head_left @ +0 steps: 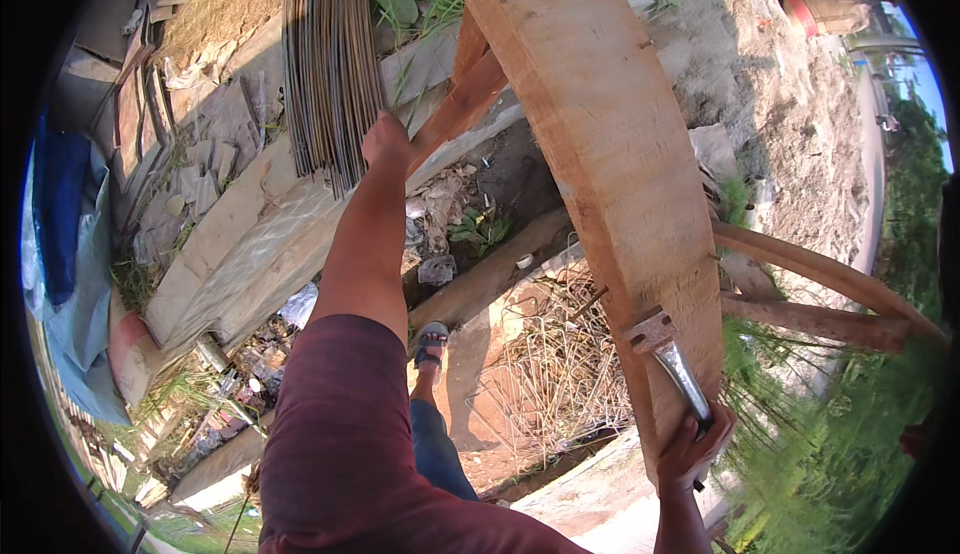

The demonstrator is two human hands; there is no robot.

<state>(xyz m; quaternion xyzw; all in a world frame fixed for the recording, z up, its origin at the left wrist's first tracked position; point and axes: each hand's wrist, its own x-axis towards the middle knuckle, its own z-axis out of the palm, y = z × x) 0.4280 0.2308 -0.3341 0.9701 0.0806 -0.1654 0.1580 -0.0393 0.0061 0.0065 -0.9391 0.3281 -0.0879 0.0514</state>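
Note:
My left hand (385, 141) reaches forward, its fingers closed at the right edge of a long bundle of thin metal rods (330, 64). Which rods lie inside the fist is hidden. A thick, pale wooden plank (600, 114) runs from the top of the view down to the right. In my right hand (697, 449) is the dark grip of a metal-handled tool (684, 379) with a shiny shaft and a rusty, blocky head. That head rests over the plank near its lower end. A nail-like metal pin (588, 304) sticks out of the plank's left side.
Under the plank lies a tangled heap of bent metal wire pieces (560, 374). Wooden legs and braces (465, 104) support the plank, with more timbers (830, 264) extending to the right. Blue sheeting (70, 254) hangs at the far left. Rubble and litter (235, 374) cover the ground at left.

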